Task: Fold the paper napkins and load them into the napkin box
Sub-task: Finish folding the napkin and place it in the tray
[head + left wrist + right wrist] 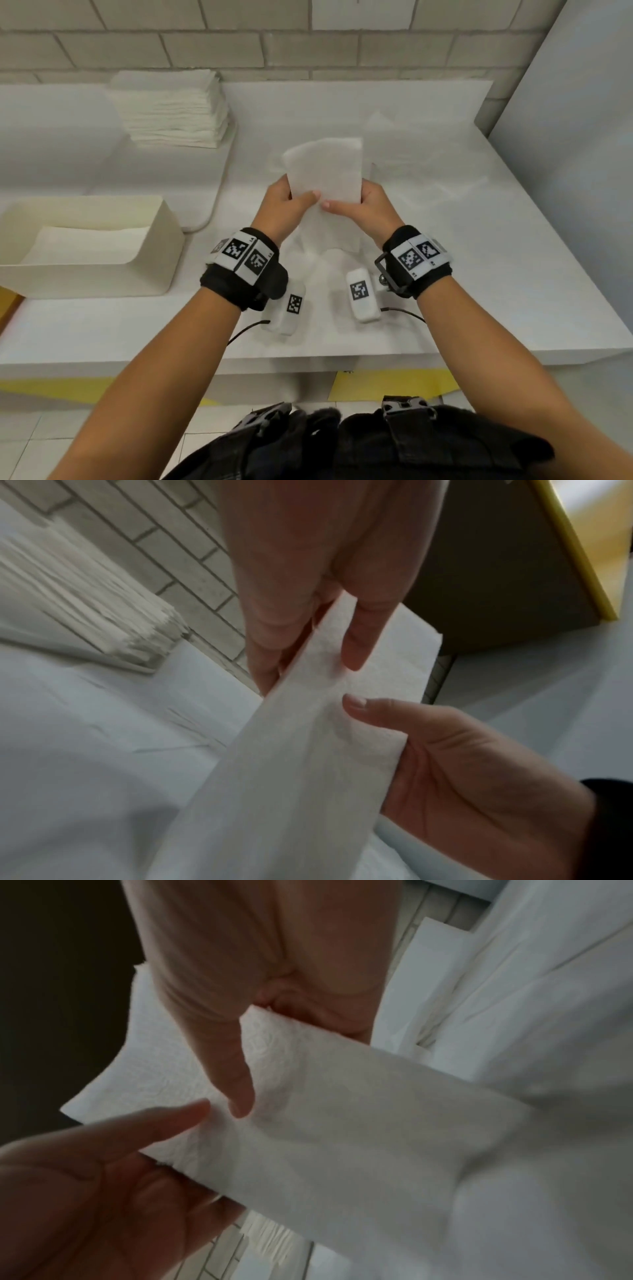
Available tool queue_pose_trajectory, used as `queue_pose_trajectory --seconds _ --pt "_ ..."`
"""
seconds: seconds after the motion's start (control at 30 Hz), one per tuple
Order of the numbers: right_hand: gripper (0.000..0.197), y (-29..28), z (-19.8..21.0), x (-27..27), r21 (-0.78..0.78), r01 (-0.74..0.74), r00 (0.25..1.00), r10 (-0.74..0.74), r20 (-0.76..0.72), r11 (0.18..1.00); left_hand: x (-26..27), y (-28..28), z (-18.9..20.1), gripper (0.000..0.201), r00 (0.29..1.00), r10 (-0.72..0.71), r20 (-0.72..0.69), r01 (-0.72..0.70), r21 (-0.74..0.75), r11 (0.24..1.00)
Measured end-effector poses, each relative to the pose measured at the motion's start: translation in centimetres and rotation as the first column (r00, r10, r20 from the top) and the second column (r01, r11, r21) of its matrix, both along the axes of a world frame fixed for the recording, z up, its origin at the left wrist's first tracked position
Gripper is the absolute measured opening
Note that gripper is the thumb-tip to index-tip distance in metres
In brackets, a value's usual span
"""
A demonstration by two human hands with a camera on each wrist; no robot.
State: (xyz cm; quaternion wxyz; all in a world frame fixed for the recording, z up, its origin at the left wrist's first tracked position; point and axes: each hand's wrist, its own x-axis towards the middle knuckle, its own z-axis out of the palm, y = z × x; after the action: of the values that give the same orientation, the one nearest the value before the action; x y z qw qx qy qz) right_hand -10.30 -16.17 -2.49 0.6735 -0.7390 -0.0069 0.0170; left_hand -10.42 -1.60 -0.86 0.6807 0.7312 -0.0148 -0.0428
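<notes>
1. Two hands: the left hand (286, 202) and the right hand (368, 205).
2. One napkin (327, 171) is held up between them.
3. One napkin box (150, 240) stands at the left, with one folded napkin (85, 245) visible inside (more under it cannot be told).
4. One stack of napkins (174, 109) (the sheets are too many to count).
5. Two wrist bands, the left band (239, 260) and the right band (418, 258).

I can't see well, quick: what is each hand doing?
Left hand: closed, pinching the napkin's left edge.
Right hand: closed, pinching the same napkin's right edge.
</notes>
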Motion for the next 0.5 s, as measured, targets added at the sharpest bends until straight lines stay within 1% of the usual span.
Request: queue_pose_trajectory --seconds 0.13,0.23,0.3,0.43,0.47,0.5 --pt "0.043 -0.2 -0.8 -0.8 -0.027 0.009 0.998 -0.011 -0.062 1.0 -0.2 -0.3 -1.1 0.036 1.0 -0.013 0.003 0.013 0.039 0.999" --pt "0.042 -0.3 -0.2 -0.7 0.012 0.024 0.999 -0.023 -0.046 1.0 0.1 -0.7 -0.6 0.041 0.998 0.002 0.057 -0.002 0.007 1.0" --pt "0.042 -0.3 -0.2 -0.6 0.021 0.03 0.999 -0.029 -0.043 0.999 0.3 -0.8 -0.6 0.044 0.998 0.004 0.063 -0.004 -0.003 1.0" --pt "0.044 -0.4 -1.2 -0.6 -0.07 0.006 0.993 -0.014 -0.115 0.998 0.0 -1.1 -1.7 0.045 1.0 0.02 0.018 -0.021 0.057 0.998" --pt "0.043 -0.5 -1.2 -0.6 -0.092 -0.012 0.993 0.001 -0.119 0.996 -0.1 -0.9 -1.7 0.047 0.998 0.046 0.037 -0.049 0.072 0.996" --pt "0.042 -0.6 -1.0 -0.5 -0.123 -0.034 0.993 0.02 -0.112 0.992 -0.2 -0.6 -1.2 0.051 0.993 0.078 0.09 -0.085 0.075 0.994"
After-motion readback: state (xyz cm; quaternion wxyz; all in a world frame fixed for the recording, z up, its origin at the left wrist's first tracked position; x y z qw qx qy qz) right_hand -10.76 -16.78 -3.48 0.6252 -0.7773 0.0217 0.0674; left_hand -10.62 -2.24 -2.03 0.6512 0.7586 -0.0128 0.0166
